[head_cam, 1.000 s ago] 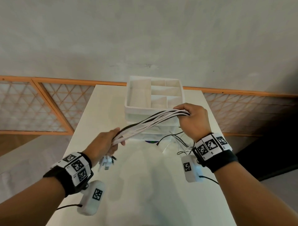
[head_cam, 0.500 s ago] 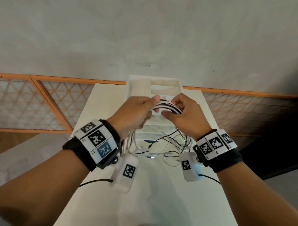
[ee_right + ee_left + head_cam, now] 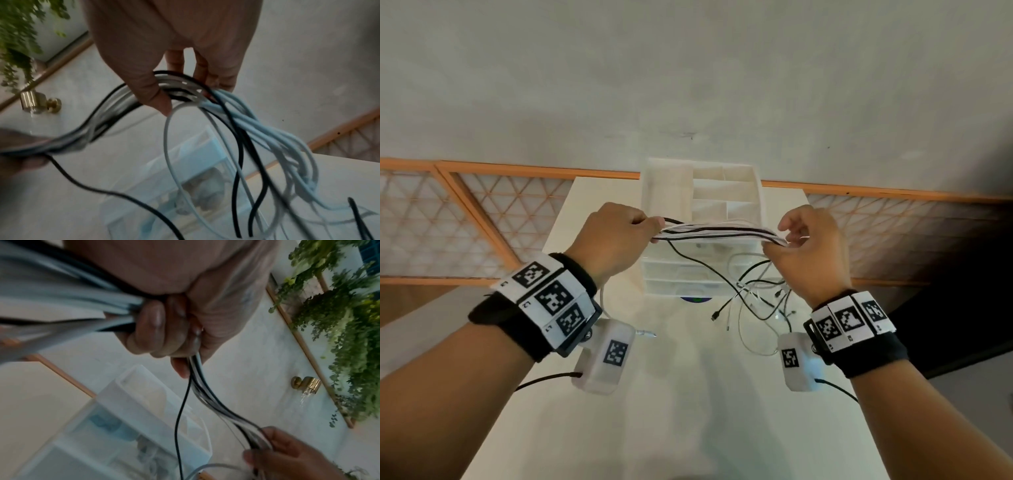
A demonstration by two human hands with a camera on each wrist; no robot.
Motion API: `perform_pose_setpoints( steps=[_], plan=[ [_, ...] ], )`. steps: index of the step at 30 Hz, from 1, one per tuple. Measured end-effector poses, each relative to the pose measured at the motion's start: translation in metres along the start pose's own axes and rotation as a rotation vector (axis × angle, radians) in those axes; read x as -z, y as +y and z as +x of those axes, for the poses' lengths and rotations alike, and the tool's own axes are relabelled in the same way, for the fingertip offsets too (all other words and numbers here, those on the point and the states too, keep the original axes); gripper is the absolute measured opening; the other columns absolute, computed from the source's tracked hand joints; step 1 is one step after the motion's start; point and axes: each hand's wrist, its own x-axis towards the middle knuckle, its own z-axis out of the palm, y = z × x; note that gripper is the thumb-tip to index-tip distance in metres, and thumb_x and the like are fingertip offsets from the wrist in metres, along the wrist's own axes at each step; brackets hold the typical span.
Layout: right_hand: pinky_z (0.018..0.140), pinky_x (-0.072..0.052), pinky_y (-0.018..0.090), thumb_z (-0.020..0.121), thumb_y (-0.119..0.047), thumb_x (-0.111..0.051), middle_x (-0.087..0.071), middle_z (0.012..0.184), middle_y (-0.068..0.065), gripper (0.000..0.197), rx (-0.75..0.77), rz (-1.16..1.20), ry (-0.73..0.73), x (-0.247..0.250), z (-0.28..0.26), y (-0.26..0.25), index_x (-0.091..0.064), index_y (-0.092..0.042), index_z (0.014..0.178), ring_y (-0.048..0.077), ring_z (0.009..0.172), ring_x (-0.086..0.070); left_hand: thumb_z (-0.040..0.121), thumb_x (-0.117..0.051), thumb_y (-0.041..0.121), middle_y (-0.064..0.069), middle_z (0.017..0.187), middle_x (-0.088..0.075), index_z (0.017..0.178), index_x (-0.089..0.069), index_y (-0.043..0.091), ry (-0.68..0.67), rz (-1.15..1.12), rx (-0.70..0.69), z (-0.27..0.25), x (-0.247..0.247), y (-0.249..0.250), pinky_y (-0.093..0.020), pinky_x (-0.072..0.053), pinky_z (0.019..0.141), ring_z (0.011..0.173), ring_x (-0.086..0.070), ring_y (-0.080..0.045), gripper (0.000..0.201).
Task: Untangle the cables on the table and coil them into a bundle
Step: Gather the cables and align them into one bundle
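**Hands drawn apart, the cable span pulled straight**

Head view: half a second before, both hands had been close together over a short arch of cable; here they stood well apart, with the cables (image 3: 717, 230) stretched between them above the white drawer organiser (image 3: 703, 192). The left hand (image 3: 616, 240) was closed round one end of the span. The right hand (image 3: 811, 246) pinched the other end between thumb and forefinger, its remaining fingers loosely lifted. Loose black and white tails hung from the right side down to the table (image 3: 654, 411) — some plugs lay on the surface.

Left wrist view: the left hand's fingers (image 3: 152, 324) were curled tight round the strands, which ran down to the right hand (image 3: 287, 456) at the lower edge.

Right wrist view: the thumb (image 3: 152, 91) pressed the strands against the fingers, and a mass of pale and black loops (image 3: 267, 146) dangled beyond the grip, blurred.

By my reading, the widening measured out one length of the coil, so the bundle was partly formed while the hanging tails were not yet gathered in.
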Motion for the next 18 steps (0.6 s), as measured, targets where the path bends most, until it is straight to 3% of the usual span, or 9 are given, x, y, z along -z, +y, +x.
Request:
perform_pose_setpoints(
  steps=[2,5,7,9,11,13,14,16,18],
  plan=[
    [0.057,-0.046,0.022,0.076,-0.017,-0.081,-0.063,0.074,-0.002,0.018,-0.009,0.086,-0.075,0.003,-0.002,0.002,-0.063,-0.019,0.076,0.009,0.061,-0.055,0.095,-0.061,0.037,-0.003,0.054,-0.04,0.063,-0.06,0.007,0.038,-0.066,0.013,0.0,0.004,-0.002,-0.029,-0.026,0.051,0.046,-0.032,-0.019,0.044],
    [0.053,-0.043,0.016,0.081,-0.022,-0.078,-0.064,0.06,-0.002,0.017,-0.011,0.018,-0.387,-0.013,-0.019,0.016,-0.065,-0.019,0.07,0.001,0.05,-0.051,0.095,-0.063,0.031,0.003,0.049,-0.029,0.052,-0.042,0.015,0.059,-0.277,-0.036,-0.002,0.013,0.009,-0.025,-0.02,0.047,0.039,-0.022,-0.014,0.05],
    [0.052,-0.035,0.012,0.077,-0.02,-0.074,-0.056,0.056,-0.004,0.02,0.025,-0.134,-0.459,-0.031,-0.032,0.027,-0.057,-0.022,0.066,0.001,0.053,-0.05,0.095,-0.064,0.03,0.006,0.045,-0.027,0.046,-0.039,0.02,0.038,-0.294,-0.115,-0.006,0.011,0.019,-0.025,-0.02,0.046,0.037,-0.021,-0.011,0.056],
    [0.053,-0.038,0.012,0.077,-0.015,-0.068,-0.048,0.055,-0.006,0.024,0.004,-0.165,-0.484,-0.043,-0.037,0.03,-0.049,-0.025,0.068,0.005,0.053,-0.047,0.095,-0.064,0.028,0.007,0.045,-0.028,0.043,-0.04,0.022,0.043,-0.311,-0.155,-0.011,0.007,0.029,-0.025,-0.021,0.047,0.037,-0.021,-0.01,0.057],
    [0.055,-0.037,0.014,0.083,-0.016,-0.064,-0.044,0.055,-0.006,0.03,-0.05,-0.178,-0.473,-0.045,-0.035,0.029,-0.041,-0.026,0.066,0.008,0.052,-0.04,0.095,-0.064,0.028,0.01,0.042,-0.027,0.039,-0.043,0.023,0.059,-0.372,-0.139,-0.01,0.01,0.031,-0.023,-0.02,0.046,0.037,-0.019,-0.011,0.06],
    [0.057,-0.033,0.026,0.089,-0.021,-0.062,-0.041,0.054,-0.005,0.037,-0.105,-0.182,-0.391,-0.04,-0.027,0.028,-0.037,-0.023,0.061,0.011,0.052,-0.038,0.095,-0.064,0.028,0.006,0.045,-0.028,0.043,-0.045,0.017,0.092,-0.356,-0.155,-0.007,0.018,0.028,-0.023,-0.019,0.047,0.039,-0.019,-0.012,0.056],
    [0.056,-0.032,0.031,0.09,-0.024,-0.064,-0.044,0.053,-0.004,0.039,-0.139,-0.115,-0.321,-0.036,-0.021,0.027,-0.04,-0.02,0.059,0.012,0.051,-0.039,0.095,-0.063,0.029,0.002,0.048,-0.028,0.049,-0.045,0.012,0.114,-0.296,-0.175,-0.006,0.021,0.024,-0.025,-0.02,0.049,0.041,-0.02,-0.014,0.053],
    [0.056,-0.038,0.03,0.088,-0.03,-0.071,-0.059,0.055,0.001,0.036,-0.215,0.193,-0.166,-0.023,-0.007,0.018,-0.054,-0.017,0.059,0.016,0.051,-0.048,0.096,-0.061,0.033,-0.005,0.052,-0.032,0.06,-0.047,0.001,0.15,-0.064,-0.185,-0.002,0.023,0.012,-0.03,-0.024,0.053,0.045,-0.028,-0.018,0.05],
    [0.055,-0.04,0.031,0.082,-0.043,-0.077,-0.063,0.058,0.0,0.034,-0.253,0.445,-0.076,-0.007,0.002,-0.001,-0.062,-0.02,0.063,0.018,0.056,-0.051,0.097,-0.058,0.037,-0.006,0.052,-0.039,0.065,-0.055,-0.001,0.139,0.181,-0.147,0.0,0.018,-0.002,-0.032,-0.024,0.052,0.05,-0.038,-0.023,0.05]
  ],
)
